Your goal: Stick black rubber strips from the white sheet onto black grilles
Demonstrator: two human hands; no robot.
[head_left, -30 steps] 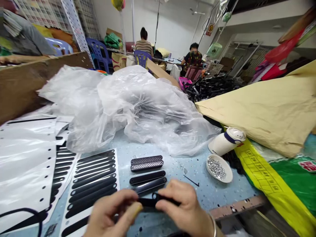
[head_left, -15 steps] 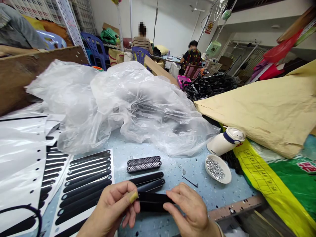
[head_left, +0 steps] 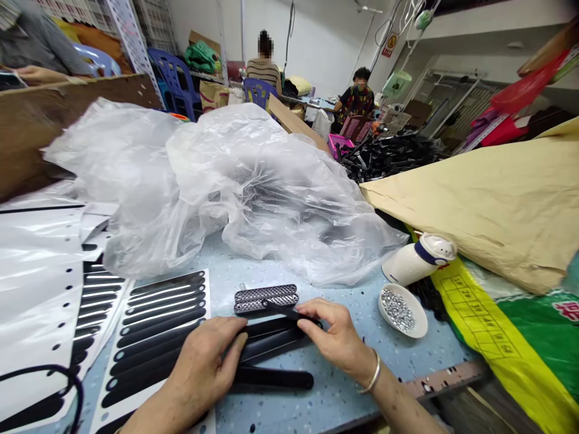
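Note:
My left hand (head_left: pixel 205 364) lies low over the table with its fingers stretched flat onto the left ends of two long black plastic strips (head_left: pixel 266 337). My right hand (head_left: pixel 337 337) pinches a thin black strip (head_left: pixel 283 311) that slants up toward two grey perforated bars (head_left: pixel 266 299). Another black strip (head_left: pixel 275 378) lies flat on the blue table (head_left: pixel 335 392) just in front of both hands. A white sheet with rows of black oval stickers (head_left: pixel 158 328) sits beside my left hand.
A big heap of clear plastic bags (head_left: pixel 235 187) fills the table's middle. A small white dish of silvery beads (head_left: pixel 400 310) and a toppled white bottle (head_left: pixel 418 259) stand to the right, beside brown paper (head_left: pixel 488 205). Two people sit far behind.
The black strip that both hands held up now lies on the table. Both hands moved forward onto the strips near the grey bars, and my right hand took up a thin strip.

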